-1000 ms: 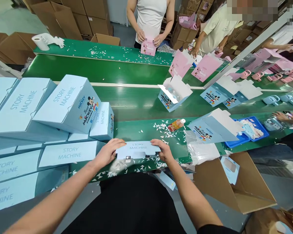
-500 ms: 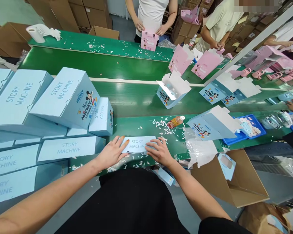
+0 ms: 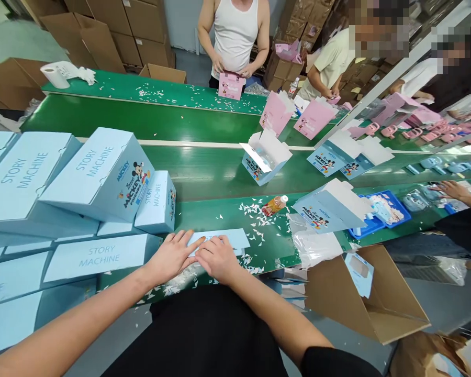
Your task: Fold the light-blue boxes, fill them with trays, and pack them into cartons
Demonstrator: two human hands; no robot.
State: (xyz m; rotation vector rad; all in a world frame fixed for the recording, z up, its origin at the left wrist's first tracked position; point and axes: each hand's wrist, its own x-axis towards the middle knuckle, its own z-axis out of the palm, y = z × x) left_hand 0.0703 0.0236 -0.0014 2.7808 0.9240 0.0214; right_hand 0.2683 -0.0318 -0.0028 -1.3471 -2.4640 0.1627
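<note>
A flat light-blue box blank [image 3: 231, 238] lies on the green table edge in front of me. My left hand [image 3: 172, 255] rests flat on its left end with fingers stretched out. My right hand [image 3: 216, 257] presses on the blank's middle beside the left hand, fingers bent down onto the card. White paper scraps [image 3: 259, 214] are scattered around the blank. To my left stands a stack of folded light-blue "STORY MACHINE" boxes [image 3: 102, 175].
An orange drink bottle [image 3: 273, 204] lies on the table beyond the blank. Open blue boxes [image 3: 264, 157] ride the green conveyor [image 3: 204, 167]. An open cardboard carton [image 3: 377, 293] sits at my right. Other people fold pink boxes [image 3: 231, 85] across the belt.
The blank went from held up at its ends to lying flat. My right hand slid left along it to meet the left hand.
</note>
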